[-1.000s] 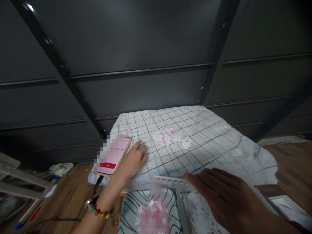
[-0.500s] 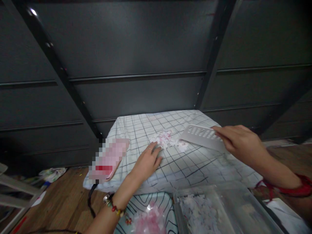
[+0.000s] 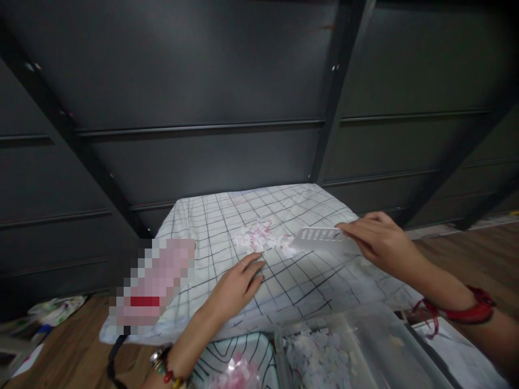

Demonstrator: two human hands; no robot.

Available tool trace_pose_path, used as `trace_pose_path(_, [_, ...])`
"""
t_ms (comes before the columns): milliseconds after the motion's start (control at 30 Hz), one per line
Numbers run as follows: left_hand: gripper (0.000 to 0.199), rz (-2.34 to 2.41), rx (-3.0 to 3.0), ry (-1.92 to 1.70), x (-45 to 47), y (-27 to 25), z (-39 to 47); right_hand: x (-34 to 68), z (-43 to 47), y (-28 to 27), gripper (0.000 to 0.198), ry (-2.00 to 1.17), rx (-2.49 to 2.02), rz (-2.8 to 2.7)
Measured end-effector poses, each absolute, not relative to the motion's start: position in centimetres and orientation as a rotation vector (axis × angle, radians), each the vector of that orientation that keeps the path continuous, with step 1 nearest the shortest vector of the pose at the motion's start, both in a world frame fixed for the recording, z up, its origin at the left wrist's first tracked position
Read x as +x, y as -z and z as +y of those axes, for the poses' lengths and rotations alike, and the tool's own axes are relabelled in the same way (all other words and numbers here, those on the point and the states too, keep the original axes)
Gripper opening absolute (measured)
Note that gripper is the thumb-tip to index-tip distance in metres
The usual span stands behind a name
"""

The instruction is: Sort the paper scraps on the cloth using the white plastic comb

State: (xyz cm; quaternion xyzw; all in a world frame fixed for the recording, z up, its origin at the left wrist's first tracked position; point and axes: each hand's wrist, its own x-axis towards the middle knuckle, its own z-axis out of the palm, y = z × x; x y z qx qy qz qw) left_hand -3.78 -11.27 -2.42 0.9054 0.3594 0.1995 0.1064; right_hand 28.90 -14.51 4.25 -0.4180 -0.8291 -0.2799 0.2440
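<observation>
A loose heap of small white and pinkish paper pieces (image 3: pixel 256 235) lies on the checked white cloth (image 3: pixel 243 205). My left hand (image 3: pixel 237 283) is open, palm down, its fingertips at the near edge of the heap; a thin ring is on one finger. In my right hand (image 3: pixel 375 237) is a white plastic board with slots (image 3: pixel 318 237), gripped at its right end between thumb and fingers. The board is tilted on its lower edge, and its left end meets the right side of the paper heap.
At the near edge stand a clear plastic box (image 3: pixel 279 351) with many paper pieces and a patterned tray (image 3: pixel 265 359) with pink wrapped things. A blurred-out pink phone-like object (image 3: pixel 166 275) with a black cable lies at left. Dark panels (image 3: pixel 211 162) rise behind.
The slotted board has come down and steeper against the right side of the paper heap. My left hand has drawn back slightly toward me. The whole view has shifted a little.
</observation>
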Motion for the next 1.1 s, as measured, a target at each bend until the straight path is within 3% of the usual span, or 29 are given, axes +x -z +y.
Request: trace_pose_path(1100, [0.026,0.997,2.795,-0.652,-3.5,2.5,-11.1,27.9,-15.4,-5.1,0.023,0.472,-1.003,-2.346])
